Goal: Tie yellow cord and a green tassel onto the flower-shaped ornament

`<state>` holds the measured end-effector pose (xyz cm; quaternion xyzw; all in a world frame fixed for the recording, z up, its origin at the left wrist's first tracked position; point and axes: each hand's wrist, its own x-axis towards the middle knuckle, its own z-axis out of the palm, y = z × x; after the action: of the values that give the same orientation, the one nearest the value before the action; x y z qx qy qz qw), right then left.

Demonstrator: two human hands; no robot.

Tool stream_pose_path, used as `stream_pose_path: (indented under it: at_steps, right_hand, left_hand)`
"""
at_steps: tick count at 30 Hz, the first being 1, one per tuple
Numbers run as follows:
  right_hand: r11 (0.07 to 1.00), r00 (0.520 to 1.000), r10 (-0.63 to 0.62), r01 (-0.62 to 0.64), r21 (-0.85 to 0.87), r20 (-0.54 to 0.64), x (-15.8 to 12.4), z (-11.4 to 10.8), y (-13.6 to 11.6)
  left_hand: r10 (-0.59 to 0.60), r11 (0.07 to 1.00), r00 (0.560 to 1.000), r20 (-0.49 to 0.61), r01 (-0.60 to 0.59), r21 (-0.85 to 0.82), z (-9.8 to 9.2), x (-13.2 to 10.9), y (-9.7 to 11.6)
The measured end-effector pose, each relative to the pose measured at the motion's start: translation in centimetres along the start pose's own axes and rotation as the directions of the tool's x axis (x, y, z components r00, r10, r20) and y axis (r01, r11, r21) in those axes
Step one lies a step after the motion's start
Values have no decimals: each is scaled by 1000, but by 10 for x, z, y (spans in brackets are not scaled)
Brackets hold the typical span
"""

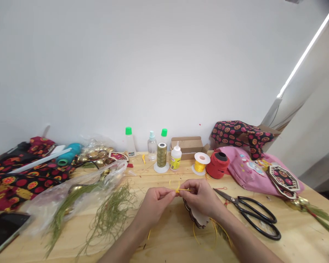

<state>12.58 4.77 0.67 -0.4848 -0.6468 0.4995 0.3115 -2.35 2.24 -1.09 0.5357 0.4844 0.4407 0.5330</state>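
Observation:
Yellow cord (178, 190) is knotted or looped between my two hands above the middle of the table. My left hand (157, 204) pinches the cord between thumb and forefinger. On the other side, my right hand (200, 197) has its fingers closed on the same cord. Below my right hand is a scalloped piece (199, 217) with a pale face and dark edge, partly hidden by the hand. More yellow strands trail down from beneath the right wrist, near some green threads.
Black-handled scissors (256, 215) lie right of my right arm. Green threads (109, 215) spread on the wooden table (164, 241) at left. A glue bottle (176, 159), olive spool (161, 155), yellow spool (202, 160) and red spool (217, 166) stand behind. A phone (5, 230) lies far left.

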Motion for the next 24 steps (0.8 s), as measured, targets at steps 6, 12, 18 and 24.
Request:
stream_pose_path:
  at_steps: [6,12,18,24]
  right_hand:
    - [1000,1000,-28,28,-2,-5,1,2,1]
    - [1000,1000,4,-4,16,7,2,0,2]
    - [1000,1000,-3,3,29,9,1,0,2]
    - [998,1000,-2,1,68,8,1,1,1]
  left_hand:
    - [-24,1000,998,-59,23,-10,-1,2,-2]
    - [-60,998,993,-97,58,-25,-3,4,-4]
    - [-64,998,996,-63,63,-20,-4,3,-3]
    - [-69,995,993,-95,63,-72,-1,0,2]
